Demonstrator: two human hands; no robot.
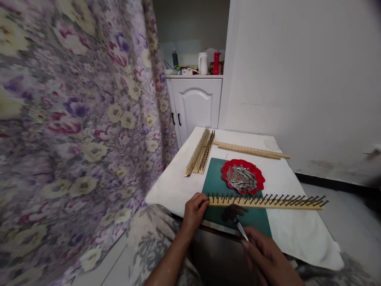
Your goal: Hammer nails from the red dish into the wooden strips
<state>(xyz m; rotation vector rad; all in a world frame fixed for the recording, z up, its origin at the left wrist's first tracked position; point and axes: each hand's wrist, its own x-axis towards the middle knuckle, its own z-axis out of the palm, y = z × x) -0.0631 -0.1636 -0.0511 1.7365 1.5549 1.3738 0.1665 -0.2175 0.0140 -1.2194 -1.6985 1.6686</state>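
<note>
A long wooden strip [285, 205] with rows of dark nails standing in it lies across the near part of the table. My left hand [195, 208] is closed at its left end, thumb and fingers pressed together there; whether they also pinch a nail is hidden. In my right hand [264, 254] is a hammer [242, 230], gripped by its shiny metal shaft. The dark, claw-like head is motion-blurred and hangs just on my side of the strip. Beyond the strip, a red scalloped dish [259, 180] holds many loose silver nails [241, 178].
A green mat [212, 180] lies under the dish on the white-covered table [172, 186]. Nail-studded strips [201, 153] stand at the back left, plain wooden strips [250, 150] at the back. A floral curtain [89, 119] hangs on the left; a white cabinet [198, 103] stands behind.
</note>
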